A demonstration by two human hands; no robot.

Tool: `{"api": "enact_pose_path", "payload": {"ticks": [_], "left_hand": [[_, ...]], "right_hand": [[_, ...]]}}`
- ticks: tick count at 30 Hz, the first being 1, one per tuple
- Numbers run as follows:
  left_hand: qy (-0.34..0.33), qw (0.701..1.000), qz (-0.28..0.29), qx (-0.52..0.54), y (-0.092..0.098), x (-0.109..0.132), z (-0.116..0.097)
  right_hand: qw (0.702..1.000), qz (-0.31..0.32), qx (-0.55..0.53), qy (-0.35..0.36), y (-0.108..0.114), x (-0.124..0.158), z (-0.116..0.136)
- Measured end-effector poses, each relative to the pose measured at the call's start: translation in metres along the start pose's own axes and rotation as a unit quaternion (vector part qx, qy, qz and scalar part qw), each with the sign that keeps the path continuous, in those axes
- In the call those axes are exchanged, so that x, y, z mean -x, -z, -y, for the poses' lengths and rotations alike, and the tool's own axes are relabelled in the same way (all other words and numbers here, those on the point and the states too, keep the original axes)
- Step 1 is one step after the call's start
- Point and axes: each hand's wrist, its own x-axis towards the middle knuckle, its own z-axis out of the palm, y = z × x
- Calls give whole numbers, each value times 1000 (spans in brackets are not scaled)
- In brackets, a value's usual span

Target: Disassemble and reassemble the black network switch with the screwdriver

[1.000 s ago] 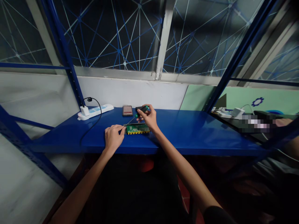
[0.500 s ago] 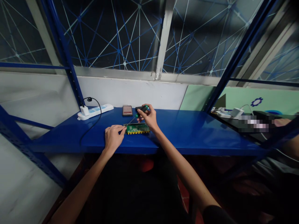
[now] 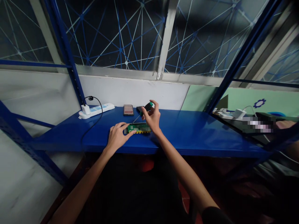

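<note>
A green circuit board [image 3: 139, 128] lies near the front edge of the blue shelf [image 3: 191, 130]. My left hand [image 3: 118, 137] rests on the shelf with its fingers reaching onto the board's left end, pinning it down. My right hand [image 3: 152, 117] is above the board's right half, its fingers closed round a screwdriver [image 3: 143, 110] with a green and black handle. The screwdriver's thin shaft slants down and to the left toward the board's back edge.
At the back of the shelf lie a phone [image 3: 128, 109], a small dark box [image 3: 140, 108] and a white power strip [image 3: 97, 110] with a plugged charger and black cable. Blue rack posts stand on both sides. A neighbouring bench at right holds chargers and cables [image 3: 235, 113].
My left hand slid right, its fingers now onto the board's left end. My right hand lifted the screwdriver a little, its tip off the left corner and nearer the board's middle.
</note>
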Motion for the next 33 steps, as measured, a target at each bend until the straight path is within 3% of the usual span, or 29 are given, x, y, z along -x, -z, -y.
{"api": "enact_pose_path", "payload": {"ticks": [7, 15, 33], "left_hand": [[-8, 1000, 17, -12, -1, 0, -1], [-31, 999, 14, -36, -3, 0, -2], [-42, 998, 42, -22, -1, 0, -6]], "right_hand": [[998, 30, 42, 23, -6, 2, -5], [996, 81, 28, -12, -4, 5, 1], [994, 96, 39, 38, -7, -1, 0]]}}
